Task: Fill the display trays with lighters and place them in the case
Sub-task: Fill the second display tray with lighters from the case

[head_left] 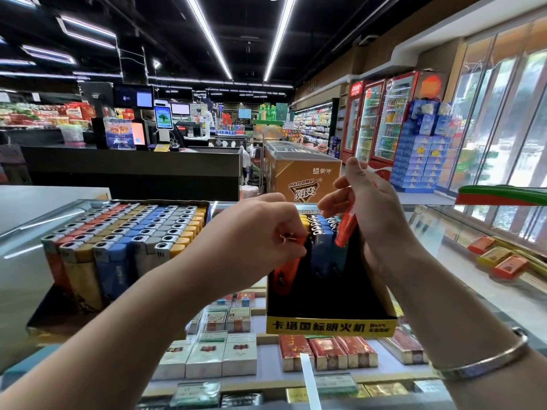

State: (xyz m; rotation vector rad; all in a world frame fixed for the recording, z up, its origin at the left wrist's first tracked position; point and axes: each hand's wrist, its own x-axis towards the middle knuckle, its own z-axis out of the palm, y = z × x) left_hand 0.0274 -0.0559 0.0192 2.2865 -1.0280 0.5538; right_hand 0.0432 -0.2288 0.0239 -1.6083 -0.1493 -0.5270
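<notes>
Two hands work over a black display tray (pixel 328 315) with a yellow front strip, which stands on the glass case (pixel 461 279). From the head camera, the left hand (pixel 260 232) has its fingers curled down around the metal top of an orange lighter (pixel 284 275); the lighter's body hangs below the knuckles at the tray's front left corner, tilted slightly. The left forearm reaches in from the lower left, wrist bent downward. The right hand (pixel 376 208) pinches a second orange lighter (pixel 346 229) between thumb and fingers, its lower end pointing down and left above the row of blue lighters (pixel 324 241) already standing at the tray's back. The right wrist is upright, and a silver bangle (pixel 479 362) sits on that forearm. To the left, a full tray (pixel 124 241) of orange, gold, blue and grey lighters leans on the counter. Cigarette packs (pixel 207 359) lie under the glass.
</notes>
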